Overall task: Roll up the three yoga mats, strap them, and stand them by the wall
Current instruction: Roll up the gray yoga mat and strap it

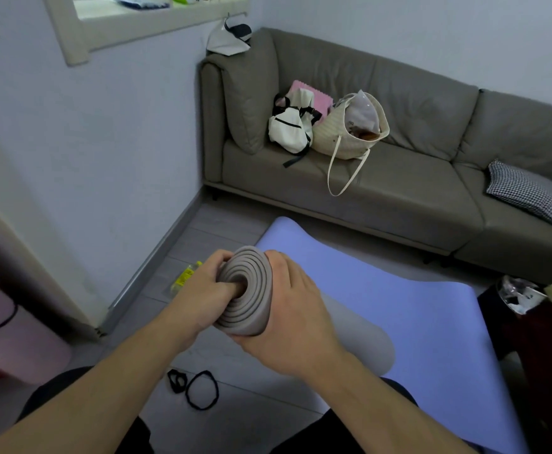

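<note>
A grey yoga mat (246, 290) is rolled into a tight coil, its spiral end facing me at the centre of the view. My left hand (199, 290) grips its left side, with a finger tucked into the core of the spiral. On the right side my right hand (296, 309) wraps round the roll. The rest of the grey roll (363, 339) lies on a blue-purple yoga mat (415, 306) spread flat on the floor. Black elastic straps (199, 388) lie on the floor below my hands. A pink mat (9, 322) shows blurred at the left edge.
A grey sofa (399, 198) stands behind the flat mat, carrying a white backpack (289, 126), a cream tote bag (350, 132) and a checked cushion (527, 191). The wall (88, 158) runs along the left with a yellow-labelled bottle (186, 276) at its base. A dark bin (510, 299) stands right.
</note>
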`<state>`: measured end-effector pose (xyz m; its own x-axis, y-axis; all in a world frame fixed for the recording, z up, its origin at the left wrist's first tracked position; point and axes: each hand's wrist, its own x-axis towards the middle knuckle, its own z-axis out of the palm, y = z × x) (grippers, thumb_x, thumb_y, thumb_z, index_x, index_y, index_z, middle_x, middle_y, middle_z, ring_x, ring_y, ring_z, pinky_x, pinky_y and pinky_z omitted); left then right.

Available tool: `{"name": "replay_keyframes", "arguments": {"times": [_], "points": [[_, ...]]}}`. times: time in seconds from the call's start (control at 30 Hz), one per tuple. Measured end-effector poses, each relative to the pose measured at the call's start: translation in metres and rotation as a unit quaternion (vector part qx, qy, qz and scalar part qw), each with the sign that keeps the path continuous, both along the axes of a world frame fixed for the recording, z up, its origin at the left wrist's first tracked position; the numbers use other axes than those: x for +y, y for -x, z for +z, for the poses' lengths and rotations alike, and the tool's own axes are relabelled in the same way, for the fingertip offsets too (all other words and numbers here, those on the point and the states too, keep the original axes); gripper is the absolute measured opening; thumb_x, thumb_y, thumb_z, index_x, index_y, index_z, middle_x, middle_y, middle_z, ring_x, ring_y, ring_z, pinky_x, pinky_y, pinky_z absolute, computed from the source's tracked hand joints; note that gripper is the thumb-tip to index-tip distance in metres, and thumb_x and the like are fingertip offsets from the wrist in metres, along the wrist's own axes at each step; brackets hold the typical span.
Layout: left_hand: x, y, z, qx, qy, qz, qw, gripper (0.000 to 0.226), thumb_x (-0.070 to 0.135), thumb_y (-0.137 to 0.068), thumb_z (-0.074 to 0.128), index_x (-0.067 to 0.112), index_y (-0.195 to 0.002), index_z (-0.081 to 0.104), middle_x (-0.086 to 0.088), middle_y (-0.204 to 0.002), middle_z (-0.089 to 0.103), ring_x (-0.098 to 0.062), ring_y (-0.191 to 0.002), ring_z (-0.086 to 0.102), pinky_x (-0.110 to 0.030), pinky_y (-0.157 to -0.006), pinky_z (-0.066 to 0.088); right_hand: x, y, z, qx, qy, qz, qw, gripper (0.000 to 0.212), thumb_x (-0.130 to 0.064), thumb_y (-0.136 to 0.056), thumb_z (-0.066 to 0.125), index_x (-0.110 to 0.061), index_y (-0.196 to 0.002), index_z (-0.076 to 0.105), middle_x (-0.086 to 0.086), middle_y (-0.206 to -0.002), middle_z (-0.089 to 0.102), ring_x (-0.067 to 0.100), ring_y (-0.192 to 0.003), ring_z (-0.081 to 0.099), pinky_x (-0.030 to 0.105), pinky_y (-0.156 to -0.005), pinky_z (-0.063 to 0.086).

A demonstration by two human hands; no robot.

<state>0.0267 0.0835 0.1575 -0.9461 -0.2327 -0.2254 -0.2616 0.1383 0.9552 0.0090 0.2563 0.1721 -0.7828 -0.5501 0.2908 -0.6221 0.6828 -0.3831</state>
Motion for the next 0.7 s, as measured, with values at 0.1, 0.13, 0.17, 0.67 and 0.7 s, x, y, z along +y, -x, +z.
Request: {"name": "replay_keyframes", "arguments": {"times": [0.1,0.13,0.17,0.67,0.7], "points": [[-0.003,-0.001,-0.004,0.0,-0.005,-0.006,1.0,0.031,0.005,-0.094,0.065,0.029,-0.113,0.064,0.005,-0.1,0.076,-0.013,-0.096,0.071,-0.03,-0.078,0.049,-0.004,-0.001,-0.003,-0.007,-0.018,-0.003,1.0,0.106,-0.072,-0.067,0.081,-0.022,-0.15,0.036,-0.01,-0.14,0.047,0.014,-0.125,0.051,0.038,-0.106,0.045],[-0.004,-0.001,-0.005,-0.002,-0.007,-0.007,1.0,0.032,0.005,-0.094,0.065,0.03,-0.113,0.064,0.005,-0.101,0.076,-0.013,-0.097,0.071,-0.03,-0.079,0.05,-0.005,-0.001,-0.003,-0.007,-0.024,-0.004,1.0,0.106,-0.072,-0.067,0.08,-0.022,-0.15,0.035,-0.01,-0.141,0.047,0.015,-0.126,0.05,0.038,-0.106,0.045],[-0.005,-0.001,-0.007,-0.005,-0.009,-0.008,1.0,0.032,0.005,-0.094,0.064,0.03,-0.114,0.064,0.005,-0.101,0.076,-0.013,-0.098,0.071,-0.031,-0.08,0.051,-0.006,-0.001,-0.004,-0.007,-0.03,-0.005,1.0,0.106,-0.073,-0.068,0.08,-0.023,-0.15,0.035,-0.01,-0.141,0.046,0.015,-0.126,0.05,0.038,-0.106,0.045],[-0.034,0.03,-0.09,-0.037,-0.087,-0.104,0.99,0.053,0.011,-0.07,0.062,0.021,-0.122,0.066,-0.01,-0.112,0.074,-0.023,-0.108,0.069,-0.053,-0.101,0.052,-0.032,0.032,-0.04,-0.083,-0.179,0.068,0.978,0.115,-0.061,-0.064,0.087,-0.017,-0.15,0.025,0.002,-0.141,0.045,0.026,-0.129,0.048,0.047,-0.112,0.04],[-0.037,0.035,-0.096,-0.041,-0.094,-0.12,0.988,0.054,0.008,-0.071,0.061,0.02,-0.124,0.065,-0.012,-0.113,0.073,-0.024,-0.109,0.069,-0.052,-0.099,0.053,-0.033,0.035,-0.045,-0.093,-0.181,0.072,0.977,0.124,-0.06,-0.063,0.089,-0.018,-0.157,0.018,0.004,-0.149,0.042,0.027,-0.135,0.045,0.048,-0.117,0.036]]}}
